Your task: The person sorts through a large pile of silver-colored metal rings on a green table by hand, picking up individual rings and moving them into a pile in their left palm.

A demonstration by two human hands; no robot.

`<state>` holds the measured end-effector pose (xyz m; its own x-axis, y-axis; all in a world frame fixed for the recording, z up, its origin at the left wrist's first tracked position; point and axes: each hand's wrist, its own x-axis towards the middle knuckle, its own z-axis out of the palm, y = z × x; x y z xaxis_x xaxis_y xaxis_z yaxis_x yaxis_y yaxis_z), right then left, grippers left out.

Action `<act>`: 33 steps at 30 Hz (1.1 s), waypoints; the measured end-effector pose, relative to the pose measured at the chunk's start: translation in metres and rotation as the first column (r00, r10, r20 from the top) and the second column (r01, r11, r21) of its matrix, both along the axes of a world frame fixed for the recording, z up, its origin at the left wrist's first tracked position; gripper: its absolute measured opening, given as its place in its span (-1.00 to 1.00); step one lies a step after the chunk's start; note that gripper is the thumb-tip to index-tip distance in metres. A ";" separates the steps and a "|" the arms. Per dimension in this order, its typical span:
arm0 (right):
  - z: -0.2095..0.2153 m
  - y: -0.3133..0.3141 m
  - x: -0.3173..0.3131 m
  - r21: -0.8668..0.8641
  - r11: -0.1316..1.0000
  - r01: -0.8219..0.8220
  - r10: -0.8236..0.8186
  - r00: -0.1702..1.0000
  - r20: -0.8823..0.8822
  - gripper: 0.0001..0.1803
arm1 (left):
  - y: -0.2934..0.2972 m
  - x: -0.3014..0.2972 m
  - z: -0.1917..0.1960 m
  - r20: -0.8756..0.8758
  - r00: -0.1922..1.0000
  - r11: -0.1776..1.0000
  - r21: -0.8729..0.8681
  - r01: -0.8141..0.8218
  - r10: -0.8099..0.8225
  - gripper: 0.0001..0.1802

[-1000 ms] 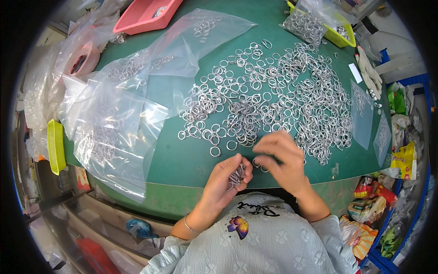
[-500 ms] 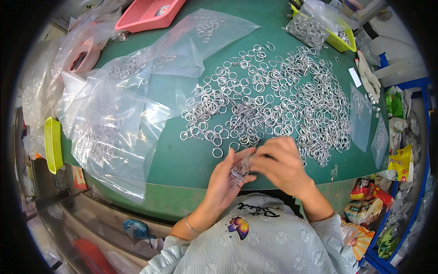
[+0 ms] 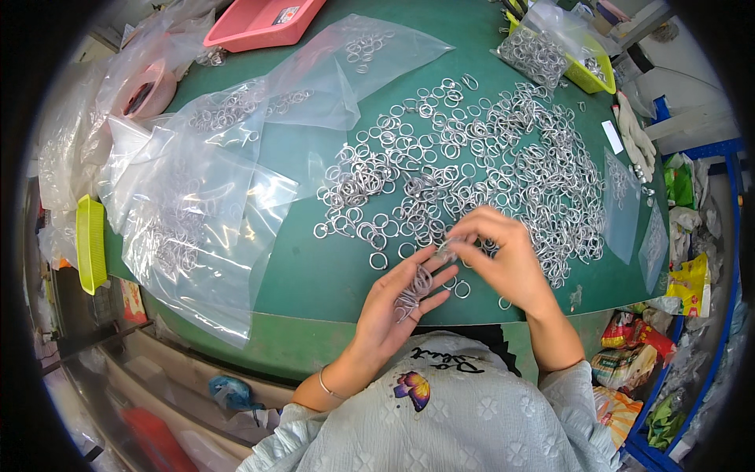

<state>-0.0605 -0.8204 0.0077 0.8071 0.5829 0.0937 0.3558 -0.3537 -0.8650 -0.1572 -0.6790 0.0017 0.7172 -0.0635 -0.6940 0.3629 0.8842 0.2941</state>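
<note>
Left of the pile lie clear bags. Just below the pile, your left hand holds a bunch of rings, fingers loosely spread. Beside it, at the pile's low edge, your right hand pinches narrow; blur hides whether it has a ring. You seem to be passing rings between hands. That calls for a still left palm and a light pinch.

Shiny metal rings; glossy clear plastic bags; smooth tabletop.

The green worktop carried loose metal rings, clear plastic bags, a pink tray and a yellow basket.
</note>
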 end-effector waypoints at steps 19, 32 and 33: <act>0.005 -0.007 0.003 -0.117 0.992 0.054 -0.063 0.995 -0.072 -0.92 | 0.004 -0.005 -0.017 0.050 0.997 0.995 -0.080 0.058 -0.054 -0.63; -0.010 0.018 0.033 -0.133 0.985 -0.107 0.140 0.952 0.271 -0.83 | 0.012 -0.024 -0.036 0.225 0.960 0.979 -0.080 0.189 -0.167 -0.66; -0.001 0.015 0.028 -0.087 0.983 -0.161 0.175 0.967 0.185 -0.83 | 0.011 -0.020 -0.027 0.148 0.982 0.987 -0.083 0.135 -0.121 -0.66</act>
<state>-0.0322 -0.8052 0.0070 0.6679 0.7196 0.1902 0.5716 -0.3323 -0.7503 -0.1771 -0.6679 -0.0257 0.7896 -0.2198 -0.5730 0.4353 0.8587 0.2704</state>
